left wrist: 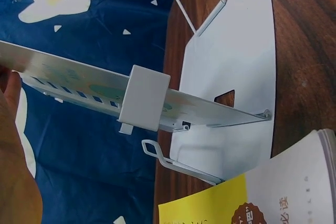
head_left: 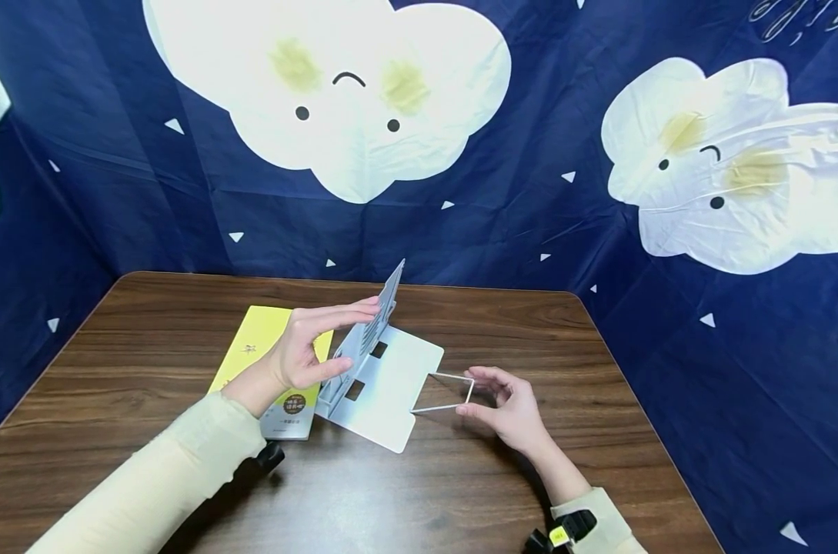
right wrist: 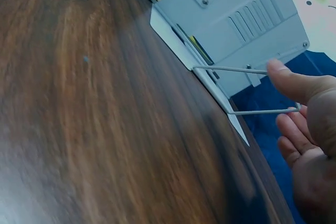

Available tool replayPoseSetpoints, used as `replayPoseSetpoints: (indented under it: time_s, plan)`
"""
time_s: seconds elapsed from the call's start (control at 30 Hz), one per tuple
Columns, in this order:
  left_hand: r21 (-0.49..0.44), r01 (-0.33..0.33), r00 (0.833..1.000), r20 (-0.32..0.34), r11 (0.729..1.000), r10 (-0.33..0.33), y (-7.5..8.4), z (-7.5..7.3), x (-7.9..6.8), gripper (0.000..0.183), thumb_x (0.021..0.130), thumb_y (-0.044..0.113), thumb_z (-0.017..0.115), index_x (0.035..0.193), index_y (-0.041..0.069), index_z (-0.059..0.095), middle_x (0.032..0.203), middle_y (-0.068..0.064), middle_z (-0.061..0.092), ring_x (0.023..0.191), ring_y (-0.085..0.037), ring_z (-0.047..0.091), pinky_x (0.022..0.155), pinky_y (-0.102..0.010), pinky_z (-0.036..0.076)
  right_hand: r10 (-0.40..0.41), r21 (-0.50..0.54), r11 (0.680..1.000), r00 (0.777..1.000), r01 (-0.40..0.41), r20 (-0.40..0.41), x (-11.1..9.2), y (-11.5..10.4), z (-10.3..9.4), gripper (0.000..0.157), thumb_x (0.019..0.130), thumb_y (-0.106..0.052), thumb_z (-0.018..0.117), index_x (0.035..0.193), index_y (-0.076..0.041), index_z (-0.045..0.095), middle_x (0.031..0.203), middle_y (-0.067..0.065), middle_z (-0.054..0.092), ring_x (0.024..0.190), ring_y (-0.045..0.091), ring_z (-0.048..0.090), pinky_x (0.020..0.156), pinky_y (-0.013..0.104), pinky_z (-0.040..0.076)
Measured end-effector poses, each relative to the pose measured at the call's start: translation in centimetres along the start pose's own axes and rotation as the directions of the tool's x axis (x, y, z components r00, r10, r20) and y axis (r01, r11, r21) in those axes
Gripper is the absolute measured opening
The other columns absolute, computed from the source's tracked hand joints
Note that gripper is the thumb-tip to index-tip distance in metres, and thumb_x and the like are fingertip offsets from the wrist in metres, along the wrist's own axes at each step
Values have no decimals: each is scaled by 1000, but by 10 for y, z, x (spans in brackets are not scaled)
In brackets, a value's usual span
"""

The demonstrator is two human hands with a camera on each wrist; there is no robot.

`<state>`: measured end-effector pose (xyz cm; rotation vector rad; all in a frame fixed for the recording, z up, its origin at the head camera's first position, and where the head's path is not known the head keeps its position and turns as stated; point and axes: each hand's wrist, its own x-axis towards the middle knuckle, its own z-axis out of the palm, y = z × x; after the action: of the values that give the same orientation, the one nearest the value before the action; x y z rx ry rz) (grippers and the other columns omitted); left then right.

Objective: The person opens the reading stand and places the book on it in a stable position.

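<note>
A pale grey metal book stand (head_left: 391, 385) is on the table, its flat base down and its slotted back panel (right wrist: 247, 24) tilted up. My left hand (head_left: 304, 350) holds the panel, with fingertips at its far edge and the thumb lower down. From the base's right edge a thin wire support (head_left: 442, 408) sticks out. My right hand (head_left: 505, 404) grips the outer end of this wire loop between thumb and fingers. In the left wrist view, a page clip (left wrist: 181, 166) and a small plate (left wrist: 144, 98) project from the stand.
A yellow and white book (head_left: 248, 350) lies to the left of the stand, partly under my left hand and wrist. The brown wooden table (head_left: 529, 331) ends at a dark blue curtain (head_left: 183, 177) with white clouds.
</note>
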<state>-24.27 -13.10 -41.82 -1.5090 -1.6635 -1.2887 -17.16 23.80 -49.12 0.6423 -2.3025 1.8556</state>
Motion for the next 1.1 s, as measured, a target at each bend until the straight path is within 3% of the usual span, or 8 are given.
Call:
replayPoseSetpoints:
  time_s: [0.17,0.33,0.67,1.0,1.1]
  plan:
    - [7,-6,1000,-9,1000,6,-1,0,-1,59,99,40,65,130,-10,68,131,-30,68,131,-42,61,113,-42,47,16,35,999,996,-13,-88,1,-2,10,53,73,12,92,121,13,68,115,36,69,105,43,71,97,47,58]
    - [8,-15,1000,-21,1000,15,-2,0,-2,58,99,40,65,130,-9,68,130,-31,67,131,-43,61,113,-42,47,53,39,998,989,-48,-137,2,-5,19,44,76,8,92,113,18,69,105,31,73,94,27,75,90,50,60]
    - [2,-9,1000,-25,1000,9,-2,1,-3,58,100,39,65,130,-10,67,132,-29,67,132,-43,60,113,-43,46,-11,101,995,989,26,-148,3,-5,31,29,80,12,87,103,20,72,98,40,69,86,16,77,81,31,63]
    - [9,-15,999,-28,1000,16,-1,1,-2,61,100,40,64,126,-15,67,130,-31,68,132,-43,61,113,-42,47,-59,118,990,988,76,-141,4,-6,39,19,85,9,85,101,14,76,97,30,75,88,25,78,79,31,63]
    - [6,-14,999,-31,1000,14,-1,1,-2,60,100,39,65,126,-15,67,130,-31,67,132,-43,61,113,-42,47,-62,98,992,988,76,-141,4,-9,43,14,87,9,83,100,10,78,96,24,77,88,20,77,78,29,63]
